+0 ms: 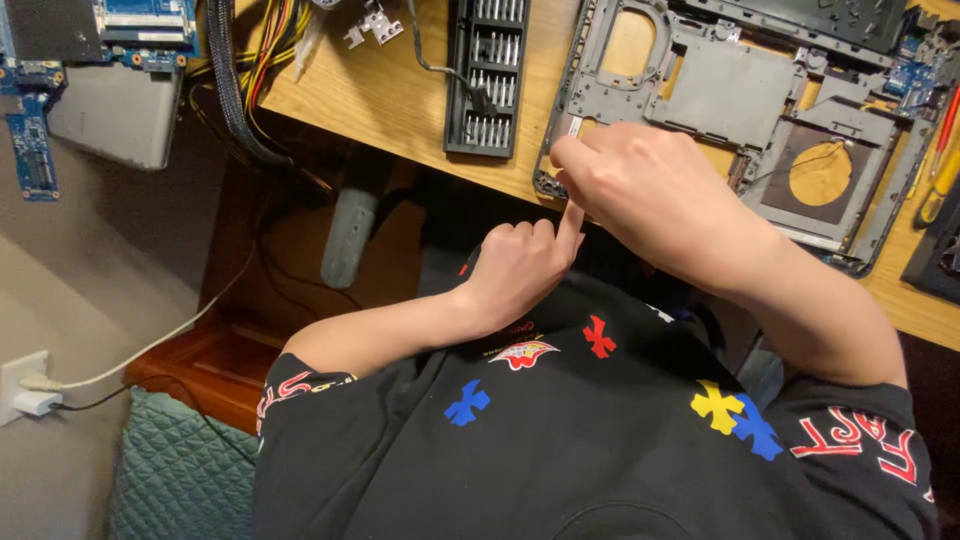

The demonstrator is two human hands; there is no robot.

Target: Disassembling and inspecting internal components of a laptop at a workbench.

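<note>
In the head view, your right hand sits just above the middle of the frame, fingers curled together over the near corner of the grey laptop frame, which lies on the wooden surface at upper right. Whether it pinches anything you cannot tell; its fingertips are hidden. Your left hand, just below, is loosely fisted, its index finger raised and touching the right hand. A black screwdriver bit case lies at top centre. The circuit board at upper left is cut off by the frame's edge.
</note>
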